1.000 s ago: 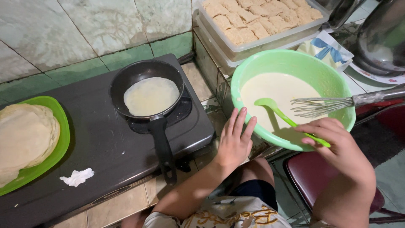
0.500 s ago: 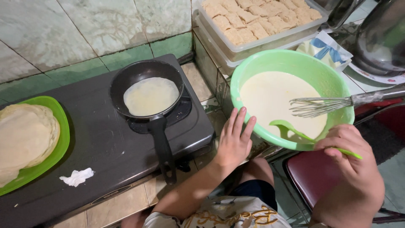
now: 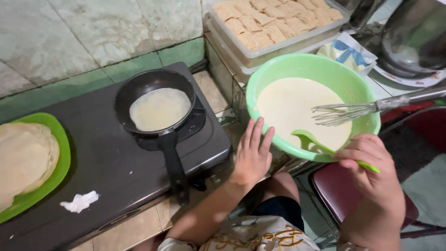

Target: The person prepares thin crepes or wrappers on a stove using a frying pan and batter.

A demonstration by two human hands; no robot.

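My right hand grips the handle of a green ladle whose scoop dips into pale batter at the near edge of a green bowl. A metal whisk leans in the bowl from the right. My left hand rests flat with fingers spread against the bowl's near-left side, beside the dark stove. On the stove a small black pan holds a thin pale crepe, its handle pointing toward me.
A green plate at the left carries a stack of cooked crepes. A crumpled white tissue lies on the stove front. Clear tubs of tan squares stand behind the bowl. A metal pot is far right; a red stool below.
The ladle has slid from the middle of the batter to the bowl's near rim, and my right hand has drawn back toward me. My left hand stays put.
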